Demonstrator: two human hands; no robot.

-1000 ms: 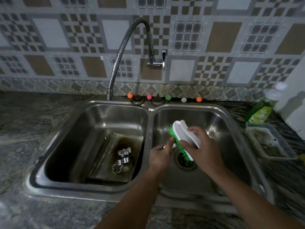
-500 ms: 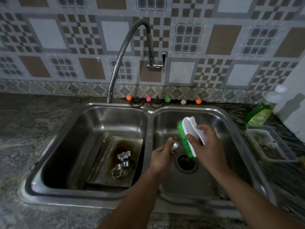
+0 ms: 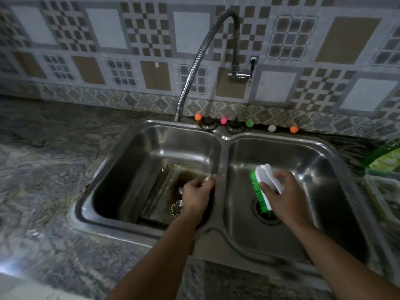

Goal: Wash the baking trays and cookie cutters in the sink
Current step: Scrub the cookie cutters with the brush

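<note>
Double steel sink (image 3: 223, 138) set in stone table (image 3: 49, 161). Baking tray (image 3: 158, 198) lying in left basin, tilted, stained brown. Cookie cutters (image 3: 177, 207) on tray, partly hidden by left hand (image 3: 198, 194). Left hand over tray, fingers (image 3: 211, 179) pinching a small pale item, too blurred to identify. Right hand (image 3: 281, 194) over right basin, fingers curled round white-backed green scrub brush (image 3: 263, 185) above drain (image 3: 267, 215).

Two sink basins (image 3: 218, 152), one baking tray (image 3: 155, 200), one scrubbing brush (image 3: 263, 187), five small coloured balls (image 3: 198, 117).
</note>
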